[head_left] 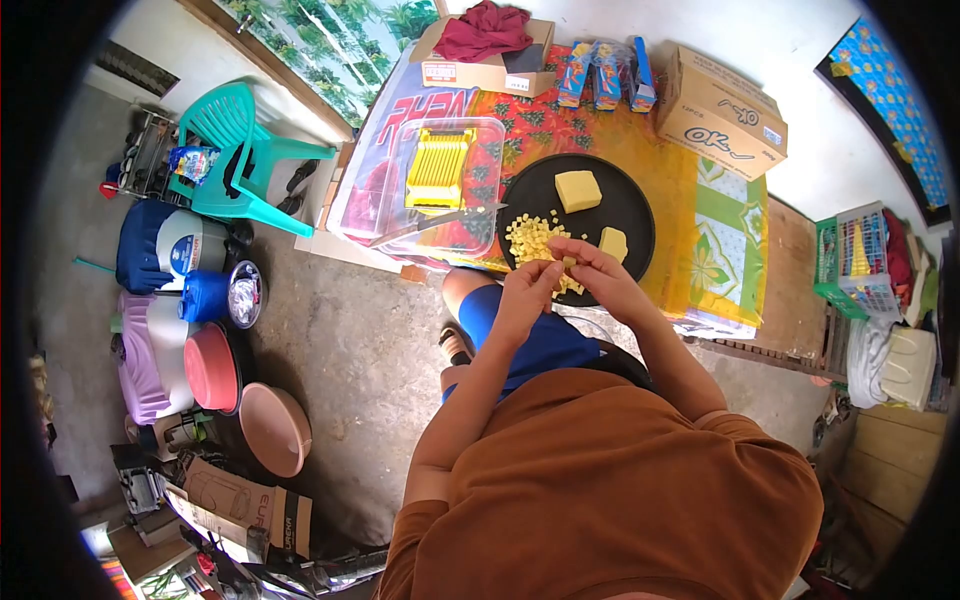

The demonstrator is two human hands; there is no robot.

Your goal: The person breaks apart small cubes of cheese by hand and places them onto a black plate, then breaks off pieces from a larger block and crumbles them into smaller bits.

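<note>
A black round tray (530,185) bears a pale yellow block (578,191) that looks like cheese, a smaller chunk (613,243) and a heap of small yellow cubes (535,236). Over the tray's near edge my two hands almost meet. My right hand (602,276) pinches a small yellow piece (569,262) at its fingertips. Close beside it, my left hand (530,291) has its fingers pressed together; what they hold, if anything, is hidden. More cubes lie under the hands. Left of the tray, a knife (425,228) rests across a clear plastic container (490,160) with a yellow slatted slicer (436,170) inside.
Along the table's back stand an open carton (490,75) with a dark red cloth, several blue boxes (606,75) and a closed carton (722,110). A green chair (225,120), basins (275,430) and buckets are on the left; plastic crates (855,262) are at right.
</note>
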